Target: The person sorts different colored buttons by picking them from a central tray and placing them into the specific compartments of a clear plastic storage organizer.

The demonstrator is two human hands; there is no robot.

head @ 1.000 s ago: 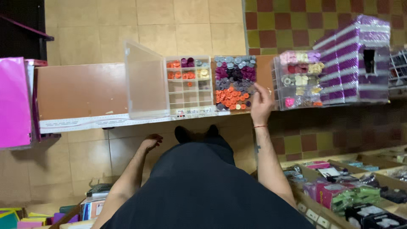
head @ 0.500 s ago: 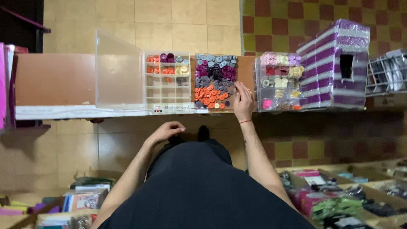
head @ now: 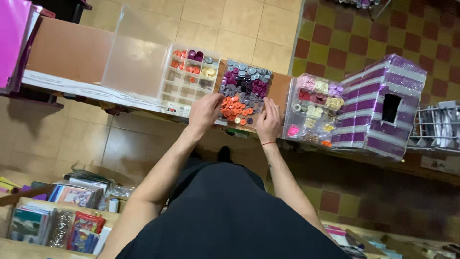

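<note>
While the person is standing at the brown counter (head: pixel 67 52), both hands are reaching to a heap of buttons (head: pixel 242 96) lying between two clear boxes. The left hand (head: pixel 205 111) is resting at the near left edge of the heap, fingers loosely curled and touching the orange buttons, grasping nothing that can be seen. The right hand (head: pixel 269 121) is lying flat and released at the heap's near right edge, its fingers pointing toward the purple and grey buttons; a thin red band is circling that wrist. Whether the heap is sitting in a tray or straight on the counter cannot be told.

Just left of the heap, a clear compartment box (head: pixel 189 76) is standing with its lid (head: pixel 134 60) thrown open, and only its far cells are holding red, purple and pale buttons. Just right of the heap, a second clear box (head: pixel 314 108) is showing pink, cream and yellow pieces. Beside it, a purple-and-silver striped house-shaped box (head: pixel 383 103) is sitting near a wire basket (head: pixel 438 127). Pink folders (head: pixel 14 38) are leaning at the counter's far left, and packets are lying on a lower shelf (head: pixel 57 223).
</note>
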